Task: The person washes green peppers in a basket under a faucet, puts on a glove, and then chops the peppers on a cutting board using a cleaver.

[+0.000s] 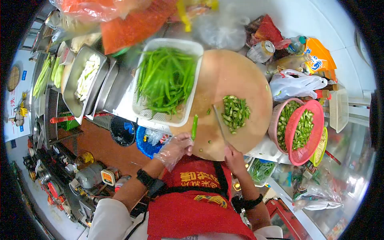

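A clear plastic glove covers my left hand (176,150), whose closed fingers hold a green pepper (195,127) upright at the near left edge of the round cutting board (208,80). My right hand (235,160) grips a knife (220,125) by its handle at the near edge, the blade pointing away from me over the board. Just right of the blade lies a pile of chopped green pepper pieces (235,113). A few small bits are scattered on the board. The white basket (162,121) full of whole long green peppers (166,80) stands at the board's left.
Pink baskets (294,156) of chopped pepper stand right of the board, beside a white plastic bag (298,84). A can (261,52) and an orange packet (320,56) are behind. Metal trays (76,108) sit at left, a blue-lined bin (146,150) below.
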A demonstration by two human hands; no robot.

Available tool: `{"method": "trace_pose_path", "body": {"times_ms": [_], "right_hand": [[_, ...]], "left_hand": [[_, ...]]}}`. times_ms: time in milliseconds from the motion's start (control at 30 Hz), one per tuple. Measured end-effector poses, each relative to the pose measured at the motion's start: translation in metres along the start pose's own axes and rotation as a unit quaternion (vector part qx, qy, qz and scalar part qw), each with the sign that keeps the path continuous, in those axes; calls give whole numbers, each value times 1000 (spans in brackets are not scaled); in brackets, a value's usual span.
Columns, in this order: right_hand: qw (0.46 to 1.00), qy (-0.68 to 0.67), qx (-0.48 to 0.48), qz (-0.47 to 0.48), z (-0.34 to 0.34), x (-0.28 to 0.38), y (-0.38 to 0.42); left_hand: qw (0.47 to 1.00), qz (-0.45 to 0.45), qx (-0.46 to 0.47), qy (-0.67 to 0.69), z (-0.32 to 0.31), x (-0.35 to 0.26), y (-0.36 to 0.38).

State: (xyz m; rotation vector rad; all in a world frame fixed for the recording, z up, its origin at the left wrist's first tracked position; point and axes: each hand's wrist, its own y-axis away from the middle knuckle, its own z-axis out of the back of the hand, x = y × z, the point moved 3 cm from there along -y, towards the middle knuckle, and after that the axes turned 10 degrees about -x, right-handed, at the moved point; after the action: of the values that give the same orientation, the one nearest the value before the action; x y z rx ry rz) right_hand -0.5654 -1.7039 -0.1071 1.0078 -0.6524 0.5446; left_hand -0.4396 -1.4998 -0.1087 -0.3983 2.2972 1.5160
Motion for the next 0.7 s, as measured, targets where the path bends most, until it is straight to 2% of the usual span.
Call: {"method": "trace_pose_path", "body": {"times_ms": [67, 133, 167, 233, 267, 300, 333, 400, 433, 500, 533, 600, 700], "right_hand": [[999, -29, 21, 28, -4, 0, 1], [986, -71, 126, -82, -6, 8, 7], [986, -71, 124, -82, -7, 5, 3], [994, -91, 46, -41, -10, 3, -6], [994, -89, 46, -40, -11, 2, -9], [990, -120, 19, -68, -9, 4, -13], [984, -148, -11, -97, -6, 4, -15], [985, -148, -33, -81, -8, 10, -20], [985, -154, -51, -63, -7, 13, -23], [986, -146, -50, -64, -7, 18, -26], [987, -141, -45, -65, -7, 21, -26], [987, -146, -51, -42, -8, 29, -22], [986, -158, -55, -18, -12, 26, -23]], "left_hand": [[999, -19, 8, -29, 0, 2, -5], [997, -33, 20, -60, -3, 6, -9], [996, -44, 3, -81, -6, 7, -13], [993, -54, -13, -101, -16, 11, -22], [983, -76, -33, -161, -23, 14, -30], [969, -97, -53, -219, -27, 17, -37], [971, -97, -50, -215, -27, 24, -48], [868, -264, -69, -415, -36, 32, -67], [870, -264, -66, -412, -39, 35, -74], [797, -344, -95, -487, -42, 33, -80], [797, -344, -96, -488, -41, 32, -81], [861, -311, -26, -401, -39, 28, -78], [836, -352, -33, -420, -48, 15, -68]]}}
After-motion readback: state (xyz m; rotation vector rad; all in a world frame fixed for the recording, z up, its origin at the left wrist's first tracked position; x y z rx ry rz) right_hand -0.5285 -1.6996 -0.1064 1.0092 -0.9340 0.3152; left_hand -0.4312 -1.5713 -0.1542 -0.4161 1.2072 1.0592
